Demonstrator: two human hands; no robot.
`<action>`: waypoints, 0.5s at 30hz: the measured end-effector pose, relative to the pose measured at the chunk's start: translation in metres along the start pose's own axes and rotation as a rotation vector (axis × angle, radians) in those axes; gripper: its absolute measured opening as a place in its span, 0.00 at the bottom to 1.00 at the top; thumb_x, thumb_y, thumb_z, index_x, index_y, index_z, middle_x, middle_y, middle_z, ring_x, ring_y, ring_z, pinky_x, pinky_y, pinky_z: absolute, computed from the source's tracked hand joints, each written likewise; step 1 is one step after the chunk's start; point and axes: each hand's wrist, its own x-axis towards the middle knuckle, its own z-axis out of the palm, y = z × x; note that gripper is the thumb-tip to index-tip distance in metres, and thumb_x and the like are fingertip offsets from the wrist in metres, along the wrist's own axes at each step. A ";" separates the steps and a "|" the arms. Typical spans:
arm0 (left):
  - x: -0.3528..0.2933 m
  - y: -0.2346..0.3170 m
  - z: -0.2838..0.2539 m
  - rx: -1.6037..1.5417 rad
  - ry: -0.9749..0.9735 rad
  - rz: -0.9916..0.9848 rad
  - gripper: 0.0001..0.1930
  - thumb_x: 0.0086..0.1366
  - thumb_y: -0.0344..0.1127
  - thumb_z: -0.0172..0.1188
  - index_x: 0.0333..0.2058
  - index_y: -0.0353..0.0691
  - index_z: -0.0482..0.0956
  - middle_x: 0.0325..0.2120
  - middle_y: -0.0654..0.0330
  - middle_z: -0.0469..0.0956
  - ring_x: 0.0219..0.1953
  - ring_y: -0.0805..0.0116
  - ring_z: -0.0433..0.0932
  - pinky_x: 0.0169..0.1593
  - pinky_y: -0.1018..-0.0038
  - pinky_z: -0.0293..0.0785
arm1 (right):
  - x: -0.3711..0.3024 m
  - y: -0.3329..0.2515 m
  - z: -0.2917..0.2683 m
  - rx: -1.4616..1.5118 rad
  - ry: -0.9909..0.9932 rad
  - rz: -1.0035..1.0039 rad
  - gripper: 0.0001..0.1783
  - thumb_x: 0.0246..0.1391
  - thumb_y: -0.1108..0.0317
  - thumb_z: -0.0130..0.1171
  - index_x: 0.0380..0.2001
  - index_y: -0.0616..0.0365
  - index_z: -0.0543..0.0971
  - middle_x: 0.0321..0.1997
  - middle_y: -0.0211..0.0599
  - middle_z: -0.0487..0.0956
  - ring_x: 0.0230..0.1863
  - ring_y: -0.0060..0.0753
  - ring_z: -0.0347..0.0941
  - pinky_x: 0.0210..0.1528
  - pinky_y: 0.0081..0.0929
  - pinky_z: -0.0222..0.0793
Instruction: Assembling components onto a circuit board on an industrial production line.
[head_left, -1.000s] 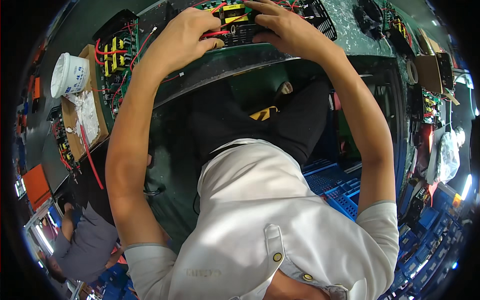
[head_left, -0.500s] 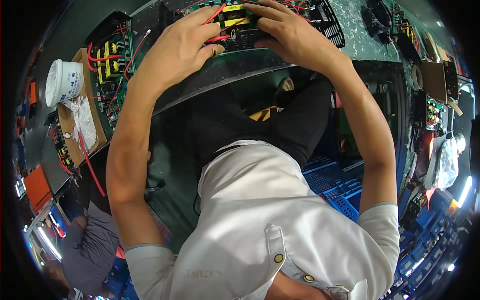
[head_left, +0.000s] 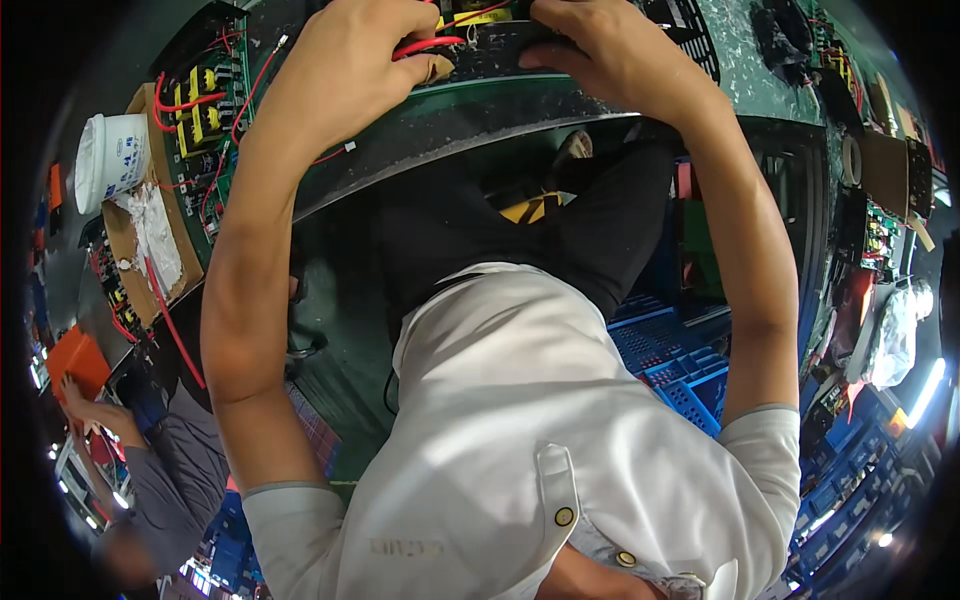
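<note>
At the top edge of the head view lies an electronic unit with a black case wall [head_left: 490,63], yellow-wrapped transformers [head_left: 482,17] and a thick red wire [head_left: 430,44]. My left hand [head_left: 360,65] grips its left part, thumb on the near side; the thumb tip has a tan covering. Opposite it, my right hand [head_left: 625,50] grips the right part with curled fingers and the thumb along the case wall. A slotted black end panel [head_left: 694,35] shows beyond my right hand. The picture's edge cuts off some fingers and the unit's far side.
Left of my forearm are another circuit board [head_left: 205,110], a white tub [head_left: 112,160] and a cardboard box [head_left: 190,262]. A co-worker's hand [head_left: 78,400] touches an orange bin [head_left: 78,362]. On the right are a tape roll [head_left: 851,160] and more boards [head_left: 880,240]. Blue crates [head_left: 685,370] stand below the bench.
My hands and the unit sit higher in the picture, with less of the unit showing. A thin red wire end now shows by my left forearm. The co-worker's arm has reached to the orange bin.
</note>
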 end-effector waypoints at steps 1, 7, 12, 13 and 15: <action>0.002 0.011 -0.004 0.370 -0.159 -0.330 0.10 0.50 0.29 0.68 0.31 0.29 0.80 0.46 0.48 0.77 0.45 0.48 0.76 0.49 0.62 0.72 | 0.000 0.002 0.002 0.001 0.000 0.002 0.13 0.47 0.72 0.65 0.32 0.70 0.76 0.59 0.58 0.69 0.60 0.57 0.65 0.62 0.44 0.62; 0.001 0.006 -0.005 0.446 -0.167 -0.278 0.11 0.50 0.29 0.68 0.30 0.29 0.79 0.46 0.49 0.77 0.44 0.48 0.77 0.47 0.63 0.73 | 0.003 -0.002 -0.002 0.030 -0.023 0.036 0.12 0.48 0.71 0.65 0.30 0.71 0.75 0.59 0.57 0.69 0.57 0.57 0.68 0.59 0.42 0.65; 0.003 0.012 -0.006 0.425 -0.171 -0.333 0.11 0.50 0.29 0.68 0.30 0.29 0.79 0.46 0.49 0.77 0.44 0.48 0.77 0.46 0.63 0.73 | 0.004 -0.002 -0.004 0.061 -0.038 0.036 0.12 0.48 0.71 0.65 0.29 0.71 0.75 0.59 0.56 0.69 0.56 0.57 0.69 0.56 0.42 0.67; 0.004 0.014 -0.007 0.404 -0.184 -0.387 0.11 0.50 0.29 0.68 0.30 0.28 0.79 0.46 0.49 0.77 0.44 0.48 0.77 0.46 0.63 0.73 | 0.004 -0.002 -0.005 0.059 -0.042 0.043 0.12 0.48 0.71 0.65 0.29 0.71 0.75 0.59 0.56 0.69 0.56 0.57 0.69 0.56 0.42 0.67; 0.005 0.012 -0.008 0.374 -0.167 -0.378 0.11 0.50 0.30 0.68 0.30 0.28 0.79 0.46 0.48 0.77 0.44 0.48 0.77 0.46 0.63 0.73 | 0.007 -0.002 -0.008 0.099 -0.060 0.051 0.12 0.48 0.72 0.65 0.29 0.71 0.75 0.59 0.56 0.69 0.55 0.57 0.69 0.56 0.42 0.68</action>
